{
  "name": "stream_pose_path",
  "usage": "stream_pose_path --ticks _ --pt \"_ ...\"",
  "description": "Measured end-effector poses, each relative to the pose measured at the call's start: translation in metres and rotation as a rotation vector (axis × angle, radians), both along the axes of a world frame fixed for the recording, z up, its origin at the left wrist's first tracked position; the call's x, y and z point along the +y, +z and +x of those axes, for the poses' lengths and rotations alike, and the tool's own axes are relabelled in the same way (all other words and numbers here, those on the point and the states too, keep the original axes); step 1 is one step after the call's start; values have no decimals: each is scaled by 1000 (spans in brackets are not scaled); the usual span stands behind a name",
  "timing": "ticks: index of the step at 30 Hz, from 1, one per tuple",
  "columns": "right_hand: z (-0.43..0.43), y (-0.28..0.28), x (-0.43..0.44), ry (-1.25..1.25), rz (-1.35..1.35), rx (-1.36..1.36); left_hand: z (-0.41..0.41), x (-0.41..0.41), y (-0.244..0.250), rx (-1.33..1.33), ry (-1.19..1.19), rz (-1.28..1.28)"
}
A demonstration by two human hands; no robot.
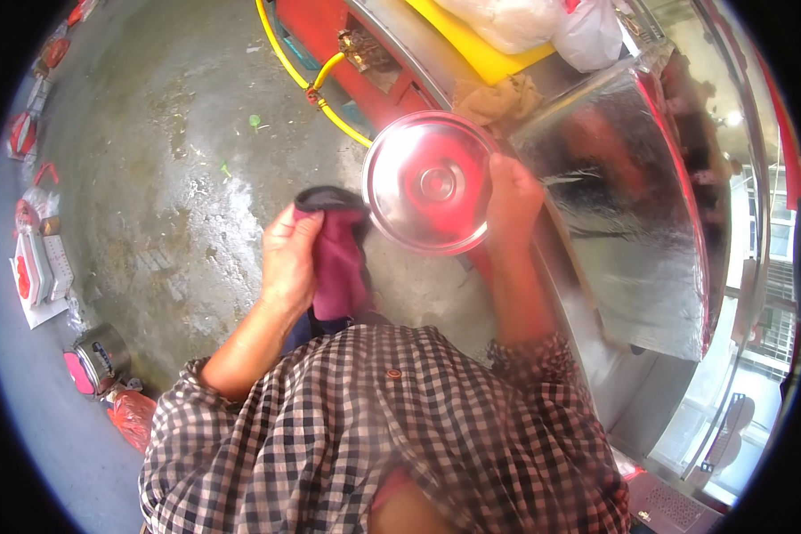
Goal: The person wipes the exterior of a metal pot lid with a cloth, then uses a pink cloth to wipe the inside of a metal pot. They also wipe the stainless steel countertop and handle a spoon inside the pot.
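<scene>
My left hand [290, 250] grips a purple cloth with a dark border [337, 263], which hangs down in front of my checked shirt. On the right, my right hand [515, 197] holds a round shiny metal lid [414, 213] by its right rim. The lid faces up towards the camera, with a ringed round centre, and reflects red light. Its lower left rim lies close to the top of the cloth; whether they touch I cannot tell. Both hands are above the concrete floor.
At the right stands a metal counter with a foil-covered panel [627, 220]. Beyond the lid are a crumpled brown cloth [500, 99], a yellow board [487, 47] and white plastic bags [587, 33]. A yellow hose [344, 127] runs by a red cabinet [314, 27]. A metal pot [103, 357] stands lower left.
</scene>
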State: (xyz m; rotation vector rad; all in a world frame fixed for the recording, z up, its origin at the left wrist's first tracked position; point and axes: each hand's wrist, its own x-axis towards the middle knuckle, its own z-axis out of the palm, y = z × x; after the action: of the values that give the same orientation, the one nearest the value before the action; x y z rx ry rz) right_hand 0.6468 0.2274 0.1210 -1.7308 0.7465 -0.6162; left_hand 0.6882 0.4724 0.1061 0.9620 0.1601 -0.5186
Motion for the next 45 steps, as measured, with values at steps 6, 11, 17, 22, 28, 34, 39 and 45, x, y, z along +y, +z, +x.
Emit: stream_pose_path --ticks 6,11,17,22,28,34,39,45 --pt "4 7 22 46 145 11 31 1 0 -196 -98 153" --pt "2 2 23 133 106 114 46 -21 14 -249 -220 243" --pt "5 12 28 269 79 184 55 -24 4 -407 -280 519" --pt "4 8 32 564 30 248 66 -35 13 -1156 -367 660" --pt "1 27 39 589 -83 206 76 -49 36 -1160 -618 602" --pt "-5 27 39 473 -93 155 68 -16 23 -1024 -428 646" --pt "-6 27 33 287 -87 151 33 1 0 -640 -256 622" --pt "-3 25 30 153 -18 35 -7 -5 -8 -443 -41 491"
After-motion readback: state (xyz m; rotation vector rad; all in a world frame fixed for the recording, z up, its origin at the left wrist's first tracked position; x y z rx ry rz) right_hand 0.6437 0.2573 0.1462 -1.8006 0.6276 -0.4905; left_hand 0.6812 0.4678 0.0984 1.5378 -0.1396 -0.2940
